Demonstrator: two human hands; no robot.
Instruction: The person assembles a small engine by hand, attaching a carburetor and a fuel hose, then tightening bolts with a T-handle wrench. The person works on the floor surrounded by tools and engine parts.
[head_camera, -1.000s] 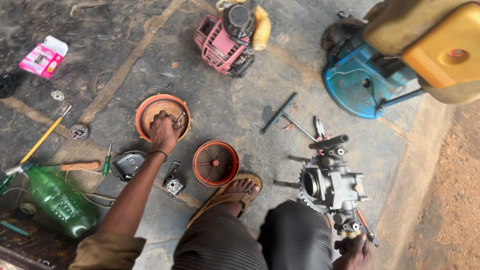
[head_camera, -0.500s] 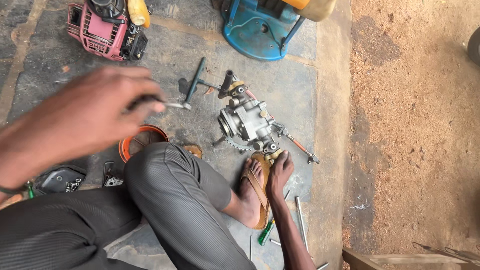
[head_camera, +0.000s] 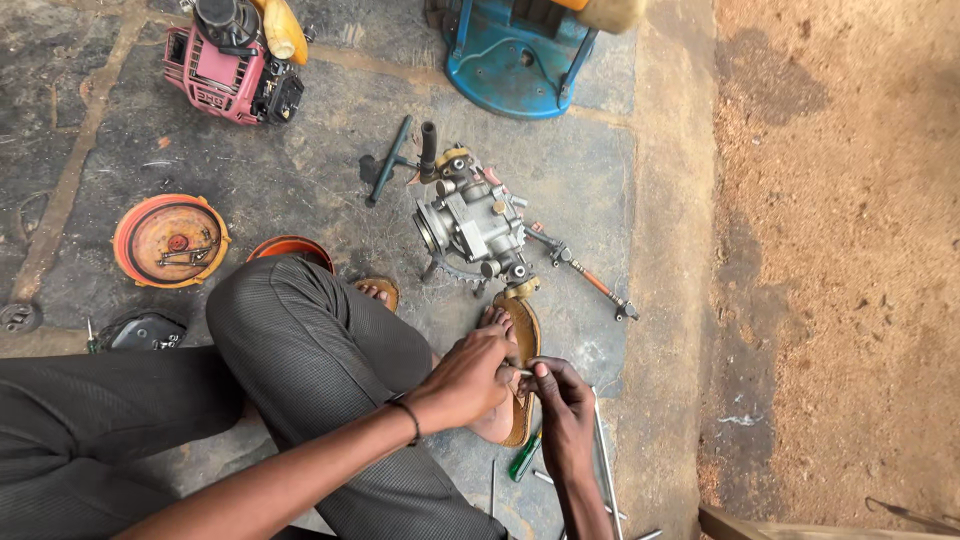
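Observation:
My left hand (head_camera: 462, 382) reaches across my bent knee and meets my right hand (head_camera: 562, 405) just above my sandalled foot (head_camera: 521, 345). Both hands pinch a small thin metal part (head_camera: 523, 372) between their fingertips. A grey metal engine assembly (head_camera: 470, 225) stands on the stone floor right beyond the foot. Below the hands lie a green-handled screwdriver (head_camera: 524, 458) and a long metal rod (head_camera: 604, 455).
An orange round cover (head_camera: 170, 240) and a red ring-shaped cover (head_camera: 290, 247) lie at the left. A red small engine (head_camera: 230, 60) and a blue machine base (head_camera: 530, 55) stand at the top. A dark T-handle wrench (head_camera: 386, 163) lies nearby. Bare soil runs along the right.
My left hand has left the orange round cover and swung right across my knee to join my right hand by the foot. The view has turned right.

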